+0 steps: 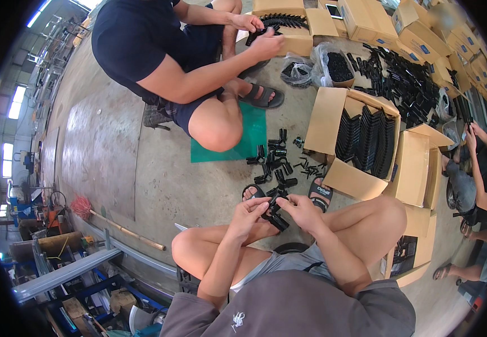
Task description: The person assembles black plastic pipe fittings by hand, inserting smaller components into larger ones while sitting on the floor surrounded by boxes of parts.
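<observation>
Between my knees, my left hand (250,215) and my right hand (301,213) both pinch one black branched tube fitting (277,220). My left fingers close on its left side, and my right thumb and fingers press it from the right. Its exact kind is too small to make out. Just beyond lies a loose heap of similar black fittings (277,160) on the floor. Small black pins (311,167) are scattered to the right of that heap, with a few tiny shiny pieces (298,141) farther away.
An open carton (326,121) packed with rows of black parts stands at the right. Behind it spreads a large pile of black parts (406,84). A co-worker (136,50) sits opposite, handling a black part over a green sheet (209,154). A metal rail (69,278) and a broom (125,227) lie left.
</observation>
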Available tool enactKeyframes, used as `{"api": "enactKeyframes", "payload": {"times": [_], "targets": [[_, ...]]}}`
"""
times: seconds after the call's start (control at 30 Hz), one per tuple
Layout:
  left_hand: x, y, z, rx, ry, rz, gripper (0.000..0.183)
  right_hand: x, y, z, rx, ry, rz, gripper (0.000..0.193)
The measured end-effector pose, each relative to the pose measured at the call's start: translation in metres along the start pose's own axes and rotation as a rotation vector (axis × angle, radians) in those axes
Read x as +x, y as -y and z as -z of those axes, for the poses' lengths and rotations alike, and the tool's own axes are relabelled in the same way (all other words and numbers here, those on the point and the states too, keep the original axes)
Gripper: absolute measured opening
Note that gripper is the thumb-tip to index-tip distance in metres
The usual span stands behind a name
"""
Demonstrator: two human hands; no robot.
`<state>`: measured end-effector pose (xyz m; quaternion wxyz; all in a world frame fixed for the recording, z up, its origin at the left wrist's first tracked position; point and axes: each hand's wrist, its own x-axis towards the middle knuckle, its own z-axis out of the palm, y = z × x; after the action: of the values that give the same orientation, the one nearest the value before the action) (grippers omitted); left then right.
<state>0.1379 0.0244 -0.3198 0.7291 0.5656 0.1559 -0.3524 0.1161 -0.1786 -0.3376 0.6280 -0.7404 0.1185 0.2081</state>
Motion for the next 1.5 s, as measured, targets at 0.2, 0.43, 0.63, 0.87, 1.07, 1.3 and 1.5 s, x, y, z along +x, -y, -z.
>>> {"api": "enactKeyframes", "payload": {"times": [0.2, 0.43, 0.63, 0.87, 1.07, 1.3, 1.5], "targets": [[-0.001, -0.014, -0.007, 0.146, -0.059, -0.059, 0.027, 0.006, -0.014, -0.001, 0.1, 0.049, 0.095, 0.026], [-0.016, -0.022, -0.02, 0.479, -0.148, -0.461, 0.025, -0.002, -0.002, -0.007, 0.542, 0.127, 0.144, 0.022], [-0.019, -0.03, -0.033, 0.509, -0.223, -0.464, 0.027, -0.001, 0.0, -0.007, 0.608, 0.084, 0.153, 0.019], [-0.017, -0.023, -0.029, 0.385, -0.188, -0.571, 0.026, -0.007, -0.002, -0.008, 0.698, 0.093, 0.25, 0.029], [-0.024, -0.033, -0.036, 0.506, -0.199, -0.686, 0.026, -0.013, 0.003, -0.007, 0.737, 0.091, 0.369, 0.035], [-0.031, -0.04, -0.042, 0.627, -0.167, -0.848, 0.028, -0.019, 0.01, -0.005, 0.675, 0.05, 0.472, 0.031], [-0.026, -0.036, -0.038, 0.693, -0.152, -0.846, 0.03, -0.022, 0.024, -0.006, 0.652, -0.026, 0.321, 0.03]]}}
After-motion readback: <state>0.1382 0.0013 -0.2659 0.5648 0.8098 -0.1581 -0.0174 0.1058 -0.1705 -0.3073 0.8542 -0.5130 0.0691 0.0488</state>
